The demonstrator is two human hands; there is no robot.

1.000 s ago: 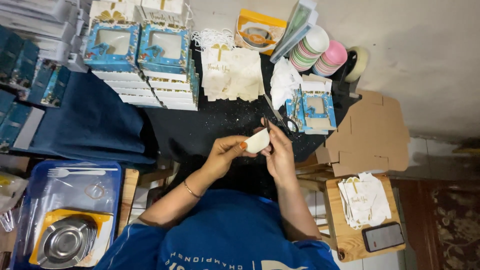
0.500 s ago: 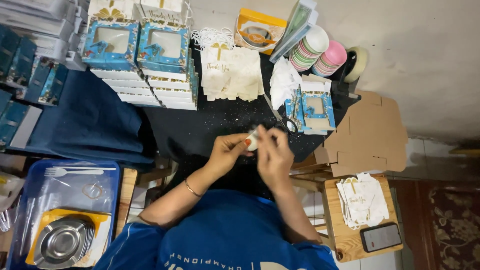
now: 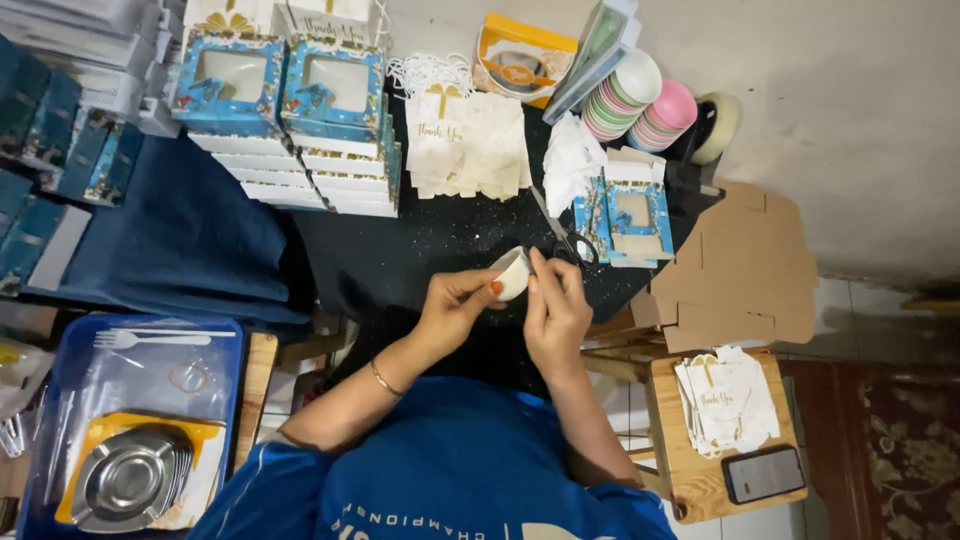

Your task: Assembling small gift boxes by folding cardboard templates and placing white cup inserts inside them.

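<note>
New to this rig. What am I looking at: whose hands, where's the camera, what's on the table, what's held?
There is no machine here: a person works with two bare hands. The single camera sits on their head and looks straight down.

The left hand and right hand meet over a small white cup-like piece, held between them above a black table.

On the table lie scissors, stacks of blue window boxes, cream paper bags and stacked coloured bowls. Flat brown cardboard lies to the right, a phone on a wooden stool, and a blue tray with a fork at the lower left.
</note>
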